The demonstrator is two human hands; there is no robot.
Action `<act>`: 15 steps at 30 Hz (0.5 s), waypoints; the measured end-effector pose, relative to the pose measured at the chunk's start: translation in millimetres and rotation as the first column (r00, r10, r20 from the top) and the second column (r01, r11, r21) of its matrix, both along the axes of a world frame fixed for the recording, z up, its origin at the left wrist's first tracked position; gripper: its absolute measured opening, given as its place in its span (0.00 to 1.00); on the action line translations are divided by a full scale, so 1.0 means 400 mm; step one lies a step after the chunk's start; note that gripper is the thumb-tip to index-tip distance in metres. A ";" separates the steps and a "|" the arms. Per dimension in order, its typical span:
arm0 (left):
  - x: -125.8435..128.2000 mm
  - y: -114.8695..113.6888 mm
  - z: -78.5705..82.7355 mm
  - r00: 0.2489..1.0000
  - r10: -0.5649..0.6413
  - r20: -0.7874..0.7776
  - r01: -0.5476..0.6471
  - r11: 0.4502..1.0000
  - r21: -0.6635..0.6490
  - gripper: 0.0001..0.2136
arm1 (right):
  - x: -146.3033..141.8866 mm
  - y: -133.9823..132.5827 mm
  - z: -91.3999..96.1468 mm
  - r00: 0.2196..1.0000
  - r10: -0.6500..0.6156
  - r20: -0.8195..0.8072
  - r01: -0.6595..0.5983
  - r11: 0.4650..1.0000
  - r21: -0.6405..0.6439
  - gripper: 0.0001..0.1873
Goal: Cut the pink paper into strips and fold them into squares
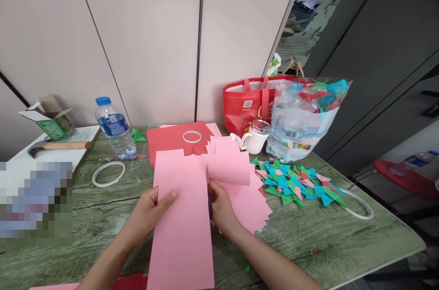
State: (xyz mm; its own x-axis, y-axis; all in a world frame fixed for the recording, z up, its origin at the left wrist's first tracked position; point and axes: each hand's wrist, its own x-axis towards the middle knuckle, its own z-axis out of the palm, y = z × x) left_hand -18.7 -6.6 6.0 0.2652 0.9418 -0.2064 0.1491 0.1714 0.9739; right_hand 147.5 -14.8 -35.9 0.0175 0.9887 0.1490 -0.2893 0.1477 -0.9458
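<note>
My left hand (149, 210) grips the left edge of a sheet of pink paper (183, 235), its thumb lying on top. My right hand (221, 207) is closed around scissors (210, 207); only part of the dark handle and a sliver of blade show, the rest being hidden by the fingers and paper. The blades sit in a long cut running up the sheet. To the right of that cut, a strip of the paper (228, 169) curls over. Beneath it lies a fanned stack of pink pieces (242, 203).
Folded paper pieces (295, 182) are heaped at right beside a tape roll (358, 204). Behind stand a white mug (255, 139), a filled plastic bag (302, 125) and a red bag (238, 109). At left are a water bottle (116, 130), another tape roll (109, 174) and a wooden-handled sickle (65, 145).
</note>
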 end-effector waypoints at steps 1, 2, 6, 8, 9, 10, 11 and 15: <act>0.000 0.000 0.002 1.000 -0.007 -0.025 0.007 1.000 0.000 0.18 | 0.000 0.000 0.000 1.000 0.002 -0.001 -0.002 1.000 -0.002 0.11; 0.000 0.000 0.004 0.999 -0.015 -0.046 0.015 1.000 -0.001 0.18 | 0.000 0.001 0.001 1.000 0.004 -0.002 -0.004 1.000 -0.004 0.11; 0.001 -0.005 0.012 0.997 -0.035 -0.071 0.036 0.999 0.005 0.17 | 0.001 0.002 0.006 1.000 -0.008 0.005 0.008 1.000 -0.012 0.10; 0.001 -0.007 0.016 0.997 -0.037 -0.071 0.038 0.999 0.014 0.17 | 0.001 0.002 0.008 1.000 -0.014 0.012 0.015 1.000 -0.012 0.10; 0.001 -0.007 0.017 0.997 -0.038 -0.074 0.039 0.999 0.017 0.16 | 0.001 0.002 0.008 1.000 -0.017 0.015 0.017 1.000 -0.009 0.09; 0.001 -0.008 0.019 0.996 -0.038 -0.077 0.039 0.999 0.020 0.16 | 0.002 0.003 0.008 1.000 -0.020 0.018 0.020 1.000 -0.007 0.09; 0.001 -0.008 0.020 0.996 -0.037 -0.081 0.039 0.999 0.023 0.16 | 0.003 0.003 0.009 0.999 -0.024 0.021 0.024 1.000 -0.005 0.10; 0.000 -0.007 0.023 0.993 -0.034 -0.110 0.040 0.998 0.049 0.16 | 0.003 0.004 0.015 1.000 -0.021 0.012 0.021 1.000 -0.003 0.09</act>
State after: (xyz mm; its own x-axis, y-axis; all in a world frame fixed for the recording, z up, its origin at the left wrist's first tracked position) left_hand -18.8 -9.4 15.1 0.2789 0.9418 -0.1876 0.2600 0.1140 0.9588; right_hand 148.7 -13.2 -30.0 0.0366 0.9886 0.1462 -0.2751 0.1506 -0.9495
